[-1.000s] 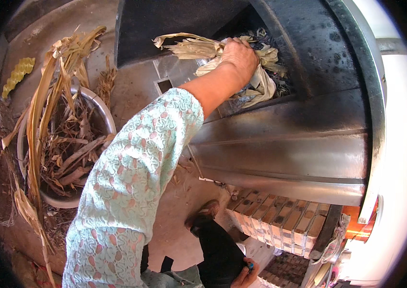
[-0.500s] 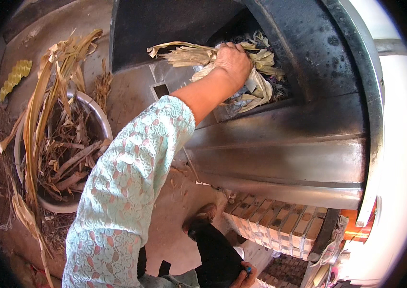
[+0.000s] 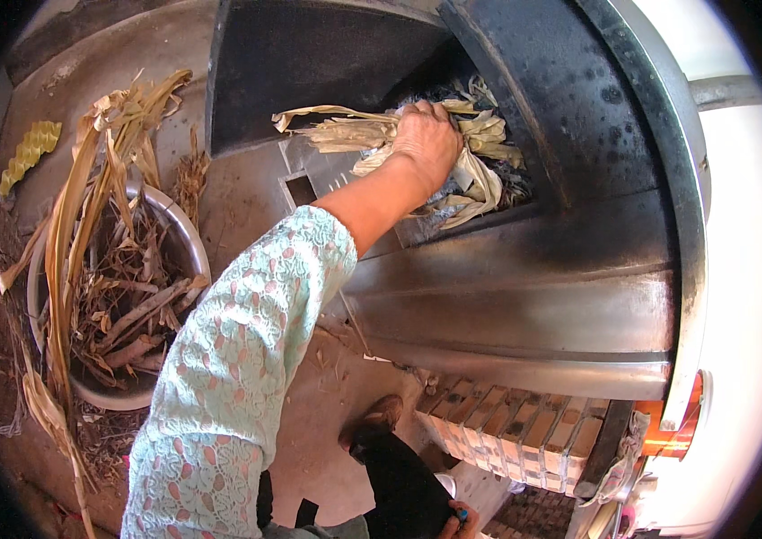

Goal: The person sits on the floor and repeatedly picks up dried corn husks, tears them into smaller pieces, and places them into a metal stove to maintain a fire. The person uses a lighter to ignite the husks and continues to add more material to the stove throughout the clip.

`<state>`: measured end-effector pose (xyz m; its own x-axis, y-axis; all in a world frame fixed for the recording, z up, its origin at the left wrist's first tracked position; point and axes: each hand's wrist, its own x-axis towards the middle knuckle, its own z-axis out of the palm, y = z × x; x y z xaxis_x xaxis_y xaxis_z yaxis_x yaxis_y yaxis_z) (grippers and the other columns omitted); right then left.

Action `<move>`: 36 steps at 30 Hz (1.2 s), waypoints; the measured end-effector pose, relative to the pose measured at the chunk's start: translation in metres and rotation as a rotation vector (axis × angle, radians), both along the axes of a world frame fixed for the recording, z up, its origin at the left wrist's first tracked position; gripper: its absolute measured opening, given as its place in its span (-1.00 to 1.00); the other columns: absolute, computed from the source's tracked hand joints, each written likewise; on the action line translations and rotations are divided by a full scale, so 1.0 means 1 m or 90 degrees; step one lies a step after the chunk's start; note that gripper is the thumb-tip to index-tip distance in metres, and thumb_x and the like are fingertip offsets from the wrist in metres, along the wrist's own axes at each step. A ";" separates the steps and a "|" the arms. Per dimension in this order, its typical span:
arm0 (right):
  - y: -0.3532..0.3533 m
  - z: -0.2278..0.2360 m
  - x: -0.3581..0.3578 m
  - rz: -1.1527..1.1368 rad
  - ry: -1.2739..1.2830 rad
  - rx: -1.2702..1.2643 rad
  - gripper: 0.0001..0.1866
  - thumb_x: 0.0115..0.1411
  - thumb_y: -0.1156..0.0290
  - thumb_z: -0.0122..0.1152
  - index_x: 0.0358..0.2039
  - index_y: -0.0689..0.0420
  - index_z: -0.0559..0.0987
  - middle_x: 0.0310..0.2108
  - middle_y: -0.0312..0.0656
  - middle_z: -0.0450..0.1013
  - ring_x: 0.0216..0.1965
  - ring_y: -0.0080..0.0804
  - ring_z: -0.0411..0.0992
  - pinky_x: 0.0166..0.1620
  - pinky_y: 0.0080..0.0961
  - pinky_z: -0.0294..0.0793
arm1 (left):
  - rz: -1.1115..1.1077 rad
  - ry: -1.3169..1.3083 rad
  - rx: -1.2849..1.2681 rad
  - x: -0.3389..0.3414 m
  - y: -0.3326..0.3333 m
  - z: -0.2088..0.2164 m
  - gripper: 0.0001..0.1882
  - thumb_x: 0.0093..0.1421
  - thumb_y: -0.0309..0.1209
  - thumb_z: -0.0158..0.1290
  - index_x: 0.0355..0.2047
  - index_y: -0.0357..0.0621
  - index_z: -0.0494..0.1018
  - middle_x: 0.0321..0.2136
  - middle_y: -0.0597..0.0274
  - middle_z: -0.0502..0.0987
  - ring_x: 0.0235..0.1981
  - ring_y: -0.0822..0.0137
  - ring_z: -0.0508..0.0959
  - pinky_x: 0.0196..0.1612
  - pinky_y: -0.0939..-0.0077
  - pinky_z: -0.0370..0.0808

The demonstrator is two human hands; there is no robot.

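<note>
Stove: blackened metal stove (image 3: 524, 310), the landmark for every place below; its dark opening faces up and left.
Left hand: at the stove's opening, back of the left hand (image 3: 428, 145) uppermost, fingers bent well in and grasping a bunch of dry husks (image 3: 480, 187); the fingertips are hidden among the leaves.
Husks: in the stove's opening, splayed out on both sides of the fist, the pale strips on one side sticking out past the stove's mouth.
Ash: grey, flaky ash (image 3: 517, 192) inside the stove, beside the husks.
Right hand: well below the stove, beside the black trouser leg (image 3: 401, 485); the right hand (image 3: 458, 528) is curled around a small blue object (image 3: 462, 516), its kind too small to tell, and the lower edge cuts the hand off.
Sleeve: pale mint lace sleeve (image 3: 237, 341), running up to the stove from below left.
Basin: metal basin (image 3: 194, 238) left of the stove, filled with broken sticks (image 3: 143, 310), long dry leaves (image 3: 66, 256) draped over its side.
Bricks: brick block (image 3: 515, 427) just below the stove.
</note>
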<state>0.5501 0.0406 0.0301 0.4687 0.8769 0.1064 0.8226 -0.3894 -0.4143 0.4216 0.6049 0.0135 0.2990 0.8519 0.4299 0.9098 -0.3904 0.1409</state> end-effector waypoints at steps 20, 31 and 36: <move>0.008 0.005 -0.003 0.015 0.010 -0.004 -0.74 0.24 0.38 -0.14 -0.17 0.27 0.42 -0.23 -0.04 0.40 -0.20 -0.18 0.38 -0.10 -0.37 0.36 | 0.030 -0.040 0.069 0.003 0.001 -0.010 -0.74 0.15 -0.37 -0.18 -0.25 -0.18 0.45 -0.28 0.15 0.45 -0.19 0.21 0.40 -0.20 0.33 0.31; 0.014 0.007 -0.007 0.021 0.010 0.005 -0.73 0.25 0.37 -0.14 -0.16 0.28 0.41 -0.23 -0.05 0.40 -0.20 -0.19 0.37 -0.09 -0.38 0.35 | 0.014 -0.059 0.080 0.002 0.000 -0.009 -0.72 0.11 -0.40 -0.15 -0.20 -0.19 0.43 -0.28 0.14 0.45 -0.18 0.21 0.39 -0.17 0.33 0.29; 0.013 0.007 -0.007 0.020 0.010 0.006 -0.72 0.26 0.36 -0.15 -0.16 0.28 0.41 -0.23 -0.06 0.40 -0.19 -0.20 0.37 -0.08 -0.39 0.34 | -0.003 -0.080 0.078 -0.006 -0.002 -0.010 -0.60 0.07 -0.41 -0.09 -0.04 -0.23 0.34 -0.20 0.12 0.41 -0.08 0.19 0.35 -0.05 0.32 0.24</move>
